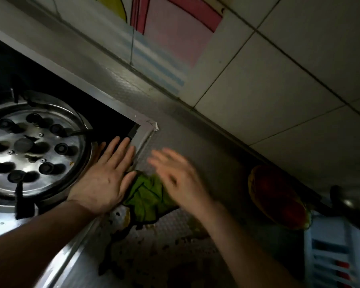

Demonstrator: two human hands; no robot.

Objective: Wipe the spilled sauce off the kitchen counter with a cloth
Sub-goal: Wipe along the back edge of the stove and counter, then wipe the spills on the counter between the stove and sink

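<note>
A crumpled green cloth (149,196) lies on the grey textured counter (195,142) just right of the stove's edge. My left hand (106,175) rests flat, fingers spread, on the stove's corner, its thumb touching the cloth. My right hand (177,175) is blurred with motion, fingers apart, hovering over the cloth's right side; whether it touches the cloth I cannot tell. Dark and yellowish sauce (123,223) is smeared on the counter below the cloth, with small specks spreading toward the near edge.
A gas stove (31,148) with a round steel burner fills the left. A red and yellow object (276,196) lies on the counter at right, beside a white slatted basket (337,254). A tiled wall (279,69) backs the counter.
</note>
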